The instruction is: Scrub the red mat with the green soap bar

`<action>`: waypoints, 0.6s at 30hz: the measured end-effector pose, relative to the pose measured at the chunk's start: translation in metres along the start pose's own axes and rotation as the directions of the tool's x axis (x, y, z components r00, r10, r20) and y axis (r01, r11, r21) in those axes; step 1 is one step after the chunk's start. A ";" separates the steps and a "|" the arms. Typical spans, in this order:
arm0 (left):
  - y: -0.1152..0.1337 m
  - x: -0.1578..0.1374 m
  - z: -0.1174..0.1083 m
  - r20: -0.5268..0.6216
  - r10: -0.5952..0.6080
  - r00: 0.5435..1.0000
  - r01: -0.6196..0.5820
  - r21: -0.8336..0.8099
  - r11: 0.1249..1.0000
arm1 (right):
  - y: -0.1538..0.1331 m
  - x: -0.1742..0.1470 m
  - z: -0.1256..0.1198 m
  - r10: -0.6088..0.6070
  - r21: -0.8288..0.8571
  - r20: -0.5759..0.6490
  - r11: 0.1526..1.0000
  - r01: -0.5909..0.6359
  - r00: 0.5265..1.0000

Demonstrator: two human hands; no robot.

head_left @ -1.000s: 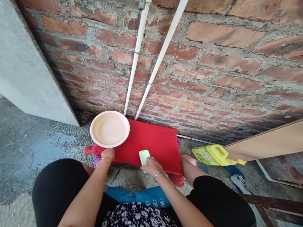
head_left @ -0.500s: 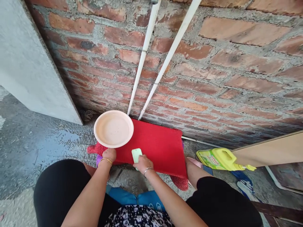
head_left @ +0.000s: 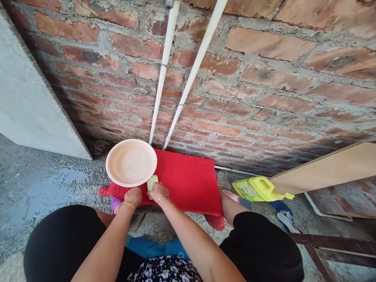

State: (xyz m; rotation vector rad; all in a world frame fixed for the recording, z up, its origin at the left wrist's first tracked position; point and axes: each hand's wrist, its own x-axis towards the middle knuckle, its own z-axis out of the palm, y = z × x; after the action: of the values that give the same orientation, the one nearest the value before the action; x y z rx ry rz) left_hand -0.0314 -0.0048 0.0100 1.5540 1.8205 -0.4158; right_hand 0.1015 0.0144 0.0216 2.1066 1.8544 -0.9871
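Note:
A red mat (head_left: 186, 180) with a smooth top and shaggy pile at its drooping edges lies draped over a low support, which is mostly hidden. At its left end rests a pale pink basin (head_left: 131, 162), a few dark specks on its bottom. Below the basin's near rim, my left hand (head_left: 133, 196) is closed on the mat's near left edge; its fingertips are hidden. My right hand (head_left: 158, 191) grips a pale green rounded block (head_left: 152, 182) on the mat, just right of the basin. Whether it is soap or a brush, I cannot tell.
A yellow detergent jug (head_left: 254, 188) lies on its side at the right, near a blue and white slipper (head_left: 285, 217). Behind the mat, two white pipes (head_left: 188, 84) run up the brick wall (head_left: 223, 98). A grey slab (head_left: 32, 86) leans at the left beside wet concrete.
My right hand has slid the green block left across the mat, close to the basin and my left hand. The whole view has shifted slightly.

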 end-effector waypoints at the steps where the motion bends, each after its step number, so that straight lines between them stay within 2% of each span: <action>1: 0.003 -0.001 -0.001 0.015 0.001 1.000 -0.001 0.007 1.000 | 0.010 -0.001 -0.001 -0.007 -0.036 -0.004 0.999 0.006 1.000; 3: 0.008 -0.001 -0.001 0.035 0.001 0.999 -0.002 0.018 1.000 | 0.038 -0.004 -0.008 0.013 -0.092 -0.011 0.996 -0.014 1.000; 7: 0.019 -0.002 -0.001 0.038 0.008 0.999 -0.009 0.043 0.999 | 0.113 -0.010 -0.035 0.164 -0.117 -0.033 0.979 -0.167 0.986; 13: 0.034 -0.003 -0.003 0.009 -0.019 1.000 0.018 0.087 0.996 | 0.229 -0.019 -0.078 0.386 -0.140 -0.049 0.910 -0.389 0.921; 16: 0.036 0.001 -0.002 -0.058 -0.032 0.998 0.040 0.128 0.991 | 0.262 -0.024 -0.092 0.473 -0.153 -0.094 0.863 -0.482 0.876; 18: 0.036 0.005 0.000 -0.089 -0.048 0.995 0.061 0.145 0.988 | 0.264 -0.027 -0.099 0.473 -0.151 -0.109 0.861 -0.485 0.874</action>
State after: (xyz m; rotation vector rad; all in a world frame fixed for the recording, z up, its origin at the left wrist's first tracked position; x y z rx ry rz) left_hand 0.0028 0.0070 0.0133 1.6468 1.9390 -0.5270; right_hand 0.3828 -0.0123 0.0355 2.3412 1.2708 -0.6139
